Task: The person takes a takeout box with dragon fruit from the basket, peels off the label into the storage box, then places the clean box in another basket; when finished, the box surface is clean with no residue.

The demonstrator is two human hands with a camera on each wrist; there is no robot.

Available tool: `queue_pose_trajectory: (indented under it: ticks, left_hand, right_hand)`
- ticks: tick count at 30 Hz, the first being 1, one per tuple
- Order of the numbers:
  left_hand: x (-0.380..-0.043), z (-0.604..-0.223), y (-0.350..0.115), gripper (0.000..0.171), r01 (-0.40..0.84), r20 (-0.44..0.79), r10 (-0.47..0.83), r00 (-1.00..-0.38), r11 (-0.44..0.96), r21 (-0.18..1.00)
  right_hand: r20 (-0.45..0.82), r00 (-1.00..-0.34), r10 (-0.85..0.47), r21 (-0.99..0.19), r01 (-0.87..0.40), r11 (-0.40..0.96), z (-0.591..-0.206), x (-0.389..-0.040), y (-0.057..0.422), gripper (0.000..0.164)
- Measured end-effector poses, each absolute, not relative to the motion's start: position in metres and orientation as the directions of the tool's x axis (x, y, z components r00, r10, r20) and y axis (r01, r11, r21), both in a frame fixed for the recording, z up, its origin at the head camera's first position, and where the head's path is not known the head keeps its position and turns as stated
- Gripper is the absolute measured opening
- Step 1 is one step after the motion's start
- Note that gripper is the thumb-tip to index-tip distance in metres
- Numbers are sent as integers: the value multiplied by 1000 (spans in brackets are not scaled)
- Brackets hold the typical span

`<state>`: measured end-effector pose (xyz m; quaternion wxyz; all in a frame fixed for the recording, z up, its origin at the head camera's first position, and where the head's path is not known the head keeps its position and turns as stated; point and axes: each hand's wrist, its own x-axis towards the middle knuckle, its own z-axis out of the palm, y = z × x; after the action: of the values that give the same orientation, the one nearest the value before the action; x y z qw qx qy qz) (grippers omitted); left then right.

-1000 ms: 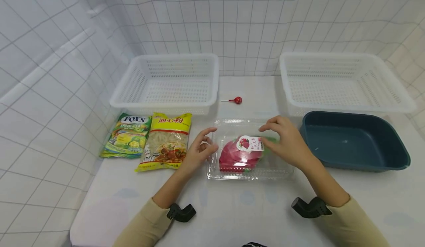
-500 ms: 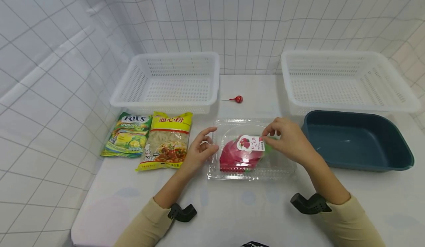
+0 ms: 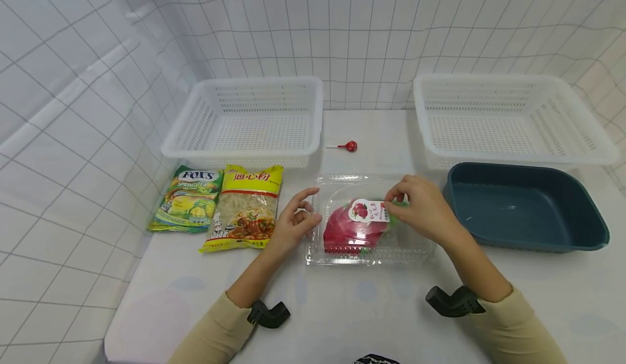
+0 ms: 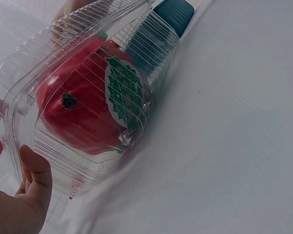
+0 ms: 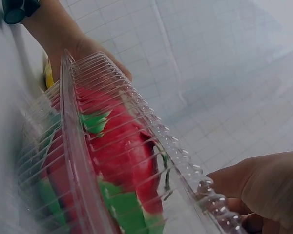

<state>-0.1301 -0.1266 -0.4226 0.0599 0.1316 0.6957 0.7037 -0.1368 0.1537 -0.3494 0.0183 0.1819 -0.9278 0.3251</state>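
Drawn narrower since earlier, the right hand [image 3: 421, 209] pinches the label [image 3: 368, 211]. The left hand [image 3: 292, 220], loosely wide, touches the clear box [image 3: 408, 244].

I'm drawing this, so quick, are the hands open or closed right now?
Left hand: at the clear box's left edge; can't tell if it grips.
Right hand: closed, pinching the label's right end.
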Motion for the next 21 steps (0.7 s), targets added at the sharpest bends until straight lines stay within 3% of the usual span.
queue_pose_trajectory:
  ticks: [10,21]
  left_hand:
    - [-129,-422,-127,54,97,101,279,-955,-29,995]
    - [-129,-423,-128,53,79,81,271,-959,-17,997]
  right_hand:
    - [139,-950,-280,-638,-302,708,-356,-139,153,3]
    - [241,-936,-256,-640,-352,683,-357,-132,146,5]
